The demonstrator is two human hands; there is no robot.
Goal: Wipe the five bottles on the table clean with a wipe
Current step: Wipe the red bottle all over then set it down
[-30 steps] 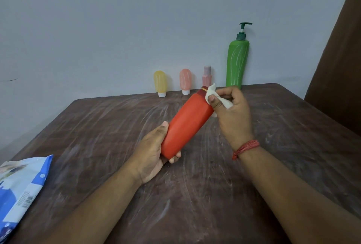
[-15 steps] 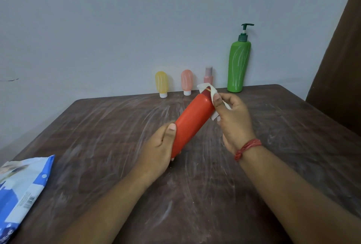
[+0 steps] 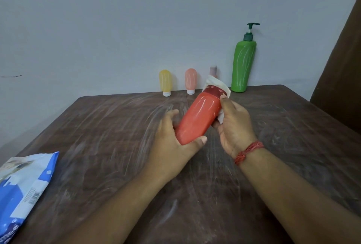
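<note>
Red bottle point(image 3: 197, 119) lies tilted in mid-air over the worktop point(image 3: 109, 165), cap end pointing away, gripped at its base by the left hand point(image 3: 175, 142), whose thumb is curled across the bottom edge. The right hand point(image 3: 234, 126) holds the white wipe point(image 3: 216, 85) against the far side of the bottle, thumb pressing near the dark red cap. Compared with a second ago, the bottle has been rolled in the left hand's grip and the wipe has slid from the near shoulder round to wrap behind the cap, so the cleaning seems to have reached the top of this bottle; it is probably close to done.

Nearest the viewer at the left edge lies a blue and white wipes packet point(image 3: 21, 189). The dark brown surface is streaked with pale smears. At its far edge, against a plain grey-blue wall, stand a yellow bottle point(image 3: 165, 82), a pink bottle point(image 3: 190, 80), a small pink one point(image 3: 213, 70) half hidden behind the wipe, and a tall green pump bottle point(image 3: 243, 64).
</note>
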